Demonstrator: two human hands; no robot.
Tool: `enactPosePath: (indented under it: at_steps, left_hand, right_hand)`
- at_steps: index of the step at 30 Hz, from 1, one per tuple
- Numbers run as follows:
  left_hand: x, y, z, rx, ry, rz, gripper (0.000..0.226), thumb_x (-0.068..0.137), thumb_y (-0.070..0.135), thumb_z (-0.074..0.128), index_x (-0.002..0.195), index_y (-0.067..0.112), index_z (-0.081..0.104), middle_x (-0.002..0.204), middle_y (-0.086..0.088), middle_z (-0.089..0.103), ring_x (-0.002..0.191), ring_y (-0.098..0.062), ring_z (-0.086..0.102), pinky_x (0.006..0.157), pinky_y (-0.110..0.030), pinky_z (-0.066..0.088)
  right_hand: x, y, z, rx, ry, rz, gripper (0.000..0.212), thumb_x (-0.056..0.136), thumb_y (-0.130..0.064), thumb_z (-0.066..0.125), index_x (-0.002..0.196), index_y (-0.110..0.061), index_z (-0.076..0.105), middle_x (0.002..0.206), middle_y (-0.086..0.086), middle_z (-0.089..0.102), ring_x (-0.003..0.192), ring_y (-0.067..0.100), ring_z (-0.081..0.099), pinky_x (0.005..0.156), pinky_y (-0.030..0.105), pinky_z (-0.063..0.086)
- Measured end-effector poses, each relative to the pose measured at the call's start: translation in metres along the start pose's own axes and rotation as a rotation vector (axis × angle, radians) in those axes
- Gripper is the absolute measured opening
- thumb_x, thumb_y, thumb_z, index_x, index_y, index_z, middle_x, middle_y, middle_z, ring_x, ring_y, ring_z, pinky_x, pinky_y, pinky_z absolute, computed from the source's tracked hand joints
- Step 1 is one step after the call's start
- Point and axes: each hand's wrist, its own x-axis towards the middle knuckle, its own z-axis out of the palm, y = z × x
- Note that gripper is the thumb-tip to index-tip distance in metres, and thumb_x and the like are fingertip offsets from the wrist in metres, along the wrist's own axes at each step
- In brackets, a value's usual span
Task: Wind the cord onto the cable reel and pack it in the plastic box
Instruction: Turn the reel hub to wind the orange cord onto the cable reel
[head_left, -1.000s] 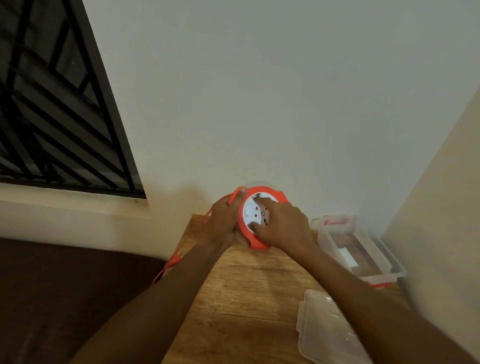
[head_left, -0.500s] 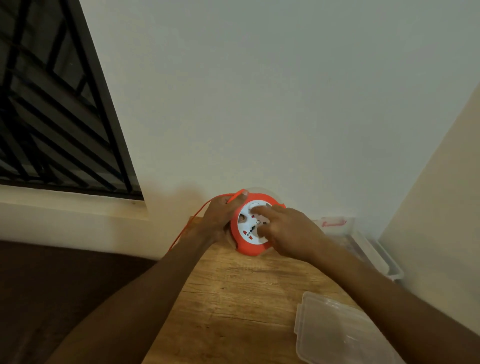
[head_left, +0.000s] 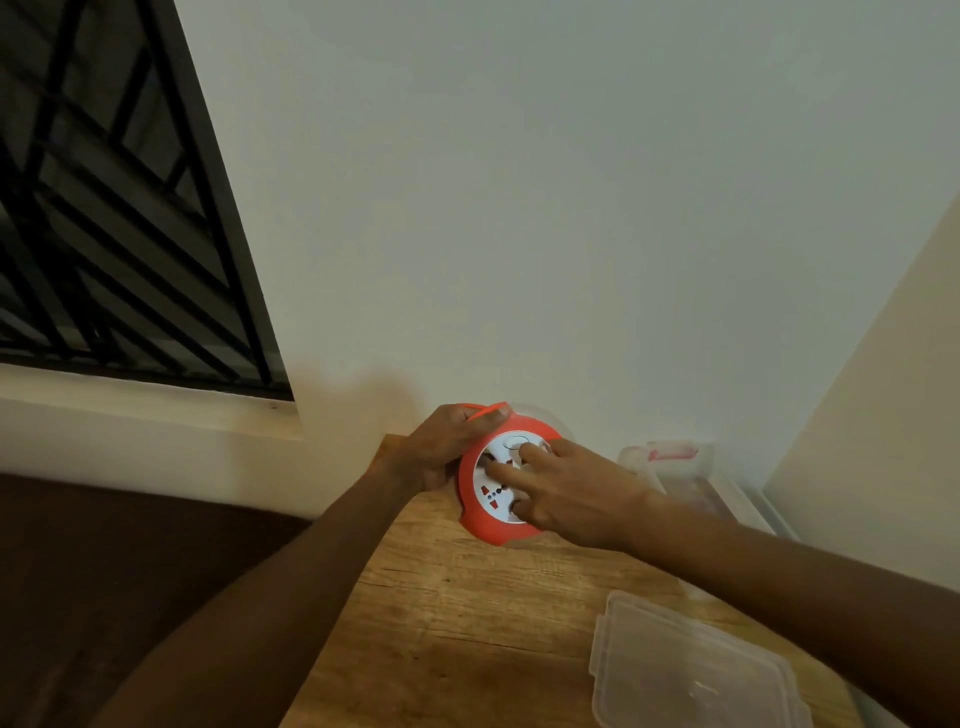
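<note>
An orange cable reel (head_left: 480, 519) with a white socket face stands tilted on the far end of the wooden table (head_left: 467, 623). My left hand (head_left: 441, 447) grips its left rim, and a strand of orange cord (head_left: 483, 408) runs over that hand's fingers. My right hand (head_left: 566, 493) lies across the white face, fingertips curled into its recesses. The clear plastic box (head_left: 675, 467) sits to the right against the wall, partly behind my right forearm. Its clear lid (head_left: 691, 670) lies flat near the table's front right.
A white wall rises right behind the reel, and a second wall closes in on the right. A barred window (head_left: 104, 234) with a ledge is at the left. Dark floor lies left of the table.
The white face has turned under my right fingers. The loose cord that hung down past the table's left edge is no longer visible there. The view has shifted slightly.
</note>
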Motion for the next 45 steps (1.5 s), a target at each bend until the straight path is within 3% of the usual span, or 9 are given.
enactPosePath:
  at_steps: [9,13,16,23,28,32,35,39,45]
  left_hand:
    - [-0.001,0.011,-0.001,0.075,0.074,0.056,0.031,0.099,0.042,0.060,0.108,0.016,0.073,0.102,-0.010,0.080,0.084,-0.028,0.078,0.069,-0.035,0.064]
    - [0.002,0.018,-0.004,0.081,0.121,0.098,0.031,0.099,0.043,0.061,0.108,0.016,0.073,0.104,-0.015,0.079,0.089,-0.031,0.077,0.081,-0.043,0.065]
    - [0.004,0.014,-0.003,-0.022,0.218,0.149,0.039,0.097,0.047,0.064,0.105,0.012,0.077,0.106,-0.019,0.079,0.099,-0.041,0.075,0.090,-0.052,0.061]
    - [0.011,0.012,0.013,-0.143,0.496,0.304,0.025,0.096,0.041,0.067,0.091,0.019,0.078,0.093,-0.014,0.081,0.087,-0.035,0.078,0.081,-0.051,0.064]
    - [0.010,0.006,0.013,-0.141,0.520,0.310,0.033,0.097,0.042,0.065,0.106,0.012,0.077,0.098,-0.010,0.081,0.086,-0.030,0.079,0.078,-0.049,0.065]
    - [0.006,-0.002,0.008,-0.275,0.436,0.214,0.032,0.097,0.038,0.066,0.100,0.008,0.077,0.097,-0.016,0.080,0.083,-0.031,0.077,0.077,-0.047,0.064]
    - [0.005,0.000,-0.002,-0.301,0.372,0.164,0.036,0.095,0.040,0.069,0.104,0.007,0.077,0.100,-0.018,0.080,0.087,-0.034,0.076,0.079,-0.047,0.063]
    - [0.002,0.003,-0.013,-0.178,0.248,0.162,0.048,0.088,0.046,0.071,0.110,0.004,0.075,0.108,-0.026,0.076,0.091,-0.041,0.074,0.086,-0.056,0.060]
    - [-0.002,0.000,-0.014,-0.065,0.065,0.096,0.047,0.097,0.041,0.062,0.118,-0.001,0.071,0.110,-0.023,0.076,0.090,-0.037,0.074,0.077,-0.044,0.063]
  right_hand:
    - [0.009,-0.003,-0.009,-0.117,-0.065,0.074,0.039,0.085,-0.037,0.071,0.123,-0.035,0.064,0.149,0.018,0.038,0.114,0.040,0.050,0.091,0.051,0.047]
    - [0.014,0.005,-0.019,-0.038,-0.016,0.234,0.056,0.085,-0.040,0.069,0.136,-0.041,0.048,0.125,0.020,0.056,0.101,0.036,0.059,0.085,0.046,0.046]
    - [0.021,0.014,-0.027,0.134,0.013,0.446,0.064,0.090,-0.040,0.060,0.147,-0.040,0.029,0.123,0.017,0.055,0.106,0.035,0.058,0.091,0.045,0.040]
    - [0.029,0.024,-0.021,0.462,0.137,0.777,0.066,0.088,-0.053,0.058,0.147,-0.037,0.032,0.127,0.003,0.065,0.109,0.027,0.063,0.090,0.040,0.048]
    - [0.041,0.007,-0.015,1.270,0.422,1.225,0.051,0.091,-0.054,0.053,0.137,-0.031,0.054,0.137,0.000,0.059,0.119,0.024,0.058,0.096,0.041,0.050]
    - [0.031,-0.004,-0.012,0.835,0.249,1.005,0.049,0.093,-0.041,0.053,0.139,-0.025,0.051,0.121,0.003,0.068,0.103,0.026,0.065,0.084,0.036,0.050]
    - [0.021,0.005,-0.011,0.478,0.291,0.694,0.035,0.085,-0.026,0.062,0.120,-0.023,0.066,0.110,0.006,0.071,0.090,0.028,0.067,0.074,0.036,0.051]
    - [0.015,0.013,0.001,0.358,0.218,0.267,0.043,0.069,-0.012,0.083,0.109,-0.024,0.073,0.136,0.012,0.056,0.106,0.034,0.062,0.069,0.045,0.059]
    - [0.015,0.015,-0.009,0.209,0.138,0.008,0.044,0.069,-0.012,0.085,0.110,-0.021,0.071,0.143,0.009,0.049,0.106,0.034,0.059,0.075,0.047,0.058]
